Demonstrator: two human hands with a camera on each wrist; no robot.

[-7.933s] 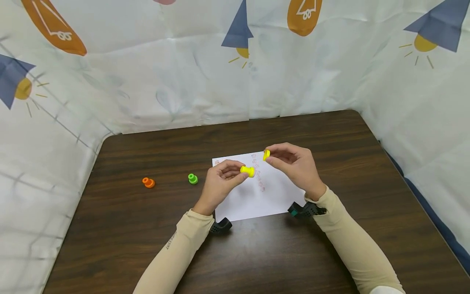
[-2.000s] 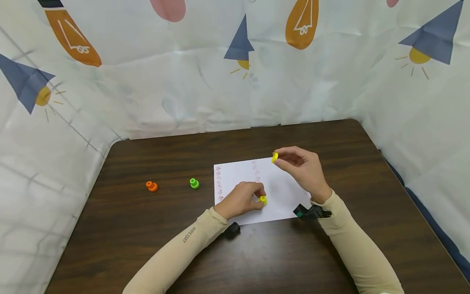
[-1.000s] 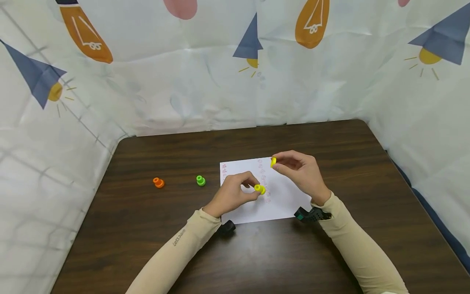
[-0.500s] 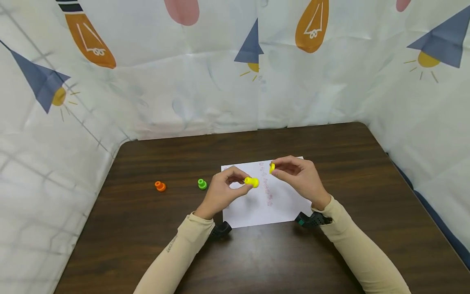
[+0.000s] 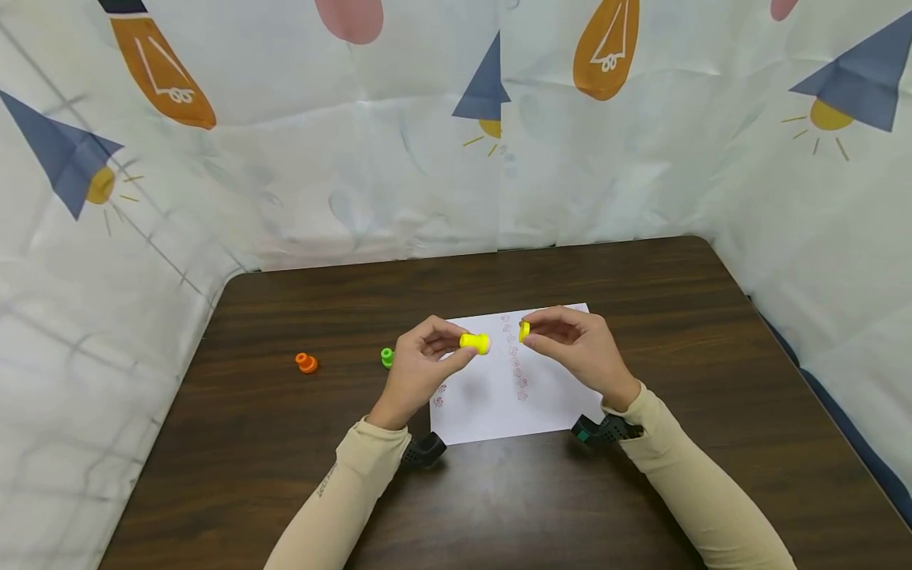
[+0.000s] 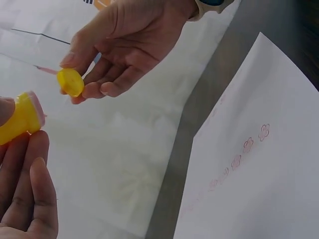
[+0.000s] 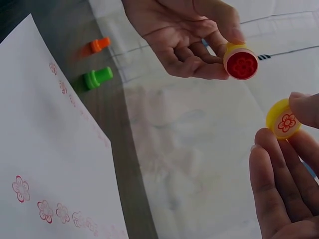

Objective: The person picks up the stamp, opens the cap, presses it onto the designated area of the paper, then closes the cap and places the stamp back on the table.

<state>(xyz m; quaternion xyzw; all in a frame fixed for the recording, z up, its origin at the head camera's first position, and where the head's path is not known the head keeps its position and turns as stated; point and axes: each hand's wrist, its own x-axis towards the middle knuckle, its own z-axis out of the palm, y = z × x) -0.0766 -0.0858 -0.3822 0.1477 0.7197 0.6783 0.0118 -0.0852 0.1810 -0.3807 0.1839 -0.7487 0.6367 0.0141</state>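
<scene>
We see left hand (image 5: pixel 420 360) pinching yellow stamp (image 5: pixel 474 342) | right hand (image 5: pixel 570 348) pinching yellow cap (image 5: pixel 524 331) (a small gap between them) | both above white paper (image 5: pixel 499 412), near table (image 5: pixel 641 269) centre | open tabletop right.

Left hand (image 6: pixel 22 194) gripping yellow stamp (image 6: pixel 20 119), right hand (image 6: pixel 124 42) pinching yellow cap (image 6: pixel 70 82) (apart), stamped paper (image 6: pixel 264 174)

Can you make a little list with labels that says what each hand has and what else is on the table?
left hand: pinches the yellow stamp, red flower face toward the cap
right hand: pinches the yellow cap
stamp and cap: apart, held above the paper
paper: white, rows of red flower prints
green stamp: on the table, left of the paper
orange stamp: further left
table: dark wood
</scene>
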